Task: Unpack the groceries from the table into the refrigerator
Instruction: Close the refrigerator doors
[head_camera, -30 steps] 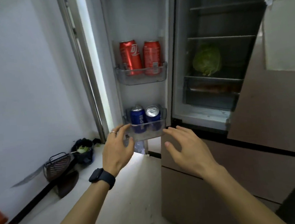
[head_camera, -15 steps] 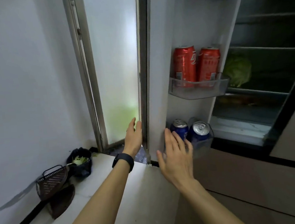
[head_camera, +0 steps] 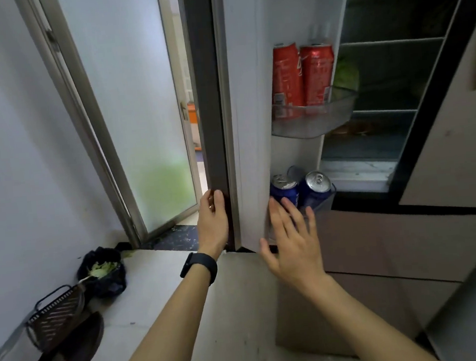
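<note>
Upper door shelf (head_camera: 312,123), clear plastic: held two red cans (head_camera: 302,76), upright, side by side. Lower door shelf (head_camera: 323,203): held two blue cans (head_camera: 301,190), touching. Floor (head_camera: 160,296): carried a dark bag (head_camera: 104,274) of greens and a dustpan (head_camera: 56,317).

Both forearms rise from the bottom of the frame toward its centre. The left hand (head_camera: 213,222), a dark band at its wrist, lies flat with fingers straight and together. The right hand (head_camera: 292,241), just right of centre, is spread, palm forward, gripping nothing.

Two bare forearms without sleeves; left wrist bears a black smartwatch (head_camera: 199,268) on a black band; left hand (head_camera: 213,222) wears a ring (head_camera: 210,207).
</note>
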The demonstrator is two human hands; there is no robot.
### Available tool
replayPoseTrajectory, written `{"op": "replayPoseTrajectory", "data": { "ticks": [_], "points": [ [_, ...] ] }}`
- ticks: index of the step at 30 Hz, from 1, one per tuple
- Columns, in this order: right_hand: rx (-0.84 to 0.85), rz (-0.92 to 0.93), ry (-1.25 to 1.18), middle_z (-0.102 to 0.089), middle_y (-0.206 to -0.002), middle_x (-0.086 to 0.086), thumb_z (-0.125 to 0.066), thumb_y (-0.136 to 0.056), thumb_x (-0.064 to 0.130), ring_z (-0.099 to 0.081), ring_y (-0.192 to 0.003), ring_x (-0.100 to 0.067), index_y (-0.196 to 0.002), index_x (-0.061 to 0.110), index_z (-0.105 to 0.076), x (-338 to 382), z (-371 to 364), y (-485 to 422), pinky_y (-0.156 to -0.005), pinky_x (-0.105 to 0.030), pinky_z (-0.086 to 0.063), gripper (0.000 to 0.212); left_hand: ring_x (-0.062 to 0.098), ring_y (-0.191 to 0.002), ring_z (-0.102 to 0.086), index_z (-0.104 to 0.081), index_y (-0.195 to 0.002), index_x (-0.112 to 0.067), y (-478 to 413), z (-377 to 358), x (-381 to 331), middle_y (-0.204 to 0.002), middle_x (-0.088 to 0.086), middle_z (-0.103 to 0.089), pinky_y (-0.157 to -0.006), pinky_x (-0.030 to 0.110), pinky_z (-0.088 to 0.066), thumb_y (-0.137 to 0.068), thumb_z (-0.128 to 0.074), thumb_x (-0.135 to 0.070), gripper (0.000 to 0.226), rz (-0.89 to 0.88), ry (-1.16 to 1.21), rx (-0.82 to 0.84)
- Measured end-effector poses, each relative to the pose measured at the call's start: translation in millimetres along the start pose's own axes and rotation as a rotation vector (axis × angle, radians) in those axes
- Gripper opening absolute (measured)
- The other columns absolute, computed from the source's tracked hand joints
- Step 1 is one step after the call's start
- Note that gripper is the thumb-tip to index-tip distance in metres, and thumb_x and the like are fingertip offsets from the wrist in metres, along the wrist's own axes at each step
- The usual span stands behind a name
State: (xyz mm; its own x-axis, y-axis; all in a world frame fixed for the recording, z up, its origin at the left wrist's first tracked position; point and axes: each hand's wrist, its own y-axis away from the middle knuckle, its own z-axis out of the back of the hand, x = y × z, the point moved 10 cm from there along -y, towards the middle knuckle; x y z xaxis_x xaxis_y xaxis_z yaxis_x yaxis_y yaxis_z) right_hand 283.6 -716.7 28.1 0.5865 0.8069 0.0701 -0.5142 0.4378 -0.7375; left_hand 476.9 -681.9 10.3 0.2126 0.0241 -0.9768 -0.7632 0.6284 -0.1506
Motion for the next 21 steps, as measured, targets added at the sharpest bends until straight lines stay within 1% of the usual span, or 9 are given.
{"op": "replayPoseTrajectory", "data": {
  "ticks": [2,5,8,10,12,14,16,18,21],
  "points": [
    [0.005,-0.001,-0.015,-0.027,-0.162,-0.006,-0.056,-0.088,0.041,-0.018,-0.152,-0.024,-0.157,0.011,-0.019,-14,11,9,-0.121,-0.057,-0.013,0.084,0.017,-0.126,-0.050,-0.045,-0.143,-0.022,21,-3,0,-0.139,-0.001,-0.054,-0.106,0.034,-0.042,-0.100,-0.044,-0.052,0.052,-0.002,0.014,-0.013],
    [0.047,-0.082,-0.110,-0.013,-0.166,-0.004,-0.048,-0.090,0.041,-0.006,-0.154,-0.022,-0.159,0.013,-0.012,-45,27,26,-0.123,-0.053,-0.005,0.082,0.012,-0.116,-0.057,-0.052,-0.133,-0.026,54,-14,-7,-0.127,-0.005,-0.060,-0.098,0.031,-0.050,-0.096,-0.055,-0.049,0.043,-0.039,0.017,-0.021],
    [0.061,-0.202,-0.179,-0.015,-0.166,-0.007,-0.047,-0.092,0.039,-0.007,-0.154,-0.020,-0.158,0.009,-0.015,-84,44,44,-0.123,-0.053,-0.013,0.080,0.004,-0.106,-0.060,-0.056,-0.124,-0.030,85,-35,-16,-0.116,-0.011,-0.063,-0.083,0.012,-0.048,-0.095,-0.061,-0.043,0.032,-0.120,-0.034,0.020],
    [0.045,-0.263,-0.210,-0.021,-0.164,-0.008,-0.048,-0.092,0.037,-0.012,-0.153,-0.018,-0.157,0.008,-0.019,-114,56,55,-0.122,-0.051,-0.019,0.077,-0.002,-0.099,-0.061,-0.059,-0.118,-0.032,102,-50,-24,-0.110,-0.013,-0.066,-0.074,0.006,-0.048,-0.097,-0.060,-0.040,0.023,-0.190,-0.087,0.037],
    [0.049,-0.329,-0.240,-0.026,-0.162,-0.008,-0.052,-0.094,0.032,-0.016,-0.151,-0.015,-0.157,0.009,-0.021,-144,65,63,-0.122,-0.046,-0.022,0.074,-0.001,-0.093,-0.064,-0.060,-0.115,-0.035,115,-69,-36,-0.105,-0.014,-0.068,-0.074,0.012,-0.054,-0.098,-0.058,-0.041,0.018,-0.257,-0.146,0.067],
    [0.058,-0.409,-0.281,-0.032,-0.159,-0.009,-0.057,-0.097,0.025,-0.023,-0.147,-0.014,-0.157,0.010,-0.024,-173,73,71,-0.120,-0.044,-0.027,0.069,0.004,-0.089,-0.066,-0.061,-0.117,-0.032,127,-93,-48,-0.104,-0.013,-0.069,-0.072,0.017,-0.057,-0.098,-0.057,-0.041,0.022,-0.316,-0.190,0.116],
    [0.054,-0.467,-0.303,-0.035,-0.158,-0.008,-0.056,-0.099,0.022,-0.029,-0.145,-0.018,-0.157,0.012,-0.025,-196,83,77,-0.118,-0.041,-0.028,0.066,0.005,-0.088,-0.066,-0.060,-0.121,-0.028,138,-120,-60,-0.105,-0.012,-0.068,-0.072,0.018,-0.057,-0.098,-0.058,-0.040,0.026,-0.367,-0.219,0.166],
    [0.077,-0.509,-0.325,-0.030,-0.161,-0.002,-0.054,-0.101,0.026,-0.027,-0.146,-0.016,-0.158,0.017,-0.019,-213,88,82,-0.117,-0.035,-0.025,0.068,0.003,-0.089,-0.065,-0.060,-0.124,-0.026,148,-147,-71,-0.107,-0.011,-0.067,-0.075,0.020,-0.057,-0.098,-0.058,-0.038,0.028,-0.423,-0.248,0.207],
    [0.144,-0.540,-0.405,-0.011,-0.165,0.010,-0.056,-0.099,0.037,-0.015,-0.148,-0.008,-0.159,0.029,-0.009,-231,85,83,-0.119,-0.037,-0.020,0.077,0.003,-0.097,-0.064,-0.056,-0.130,-0.025,159,-187,-81,-0.117,-0.009,-0.067,-0.083,0.027,-0.057,-0.099,-0.055,-0.039,0.034,-0.506,-0.337,0.280]
  ]
}}
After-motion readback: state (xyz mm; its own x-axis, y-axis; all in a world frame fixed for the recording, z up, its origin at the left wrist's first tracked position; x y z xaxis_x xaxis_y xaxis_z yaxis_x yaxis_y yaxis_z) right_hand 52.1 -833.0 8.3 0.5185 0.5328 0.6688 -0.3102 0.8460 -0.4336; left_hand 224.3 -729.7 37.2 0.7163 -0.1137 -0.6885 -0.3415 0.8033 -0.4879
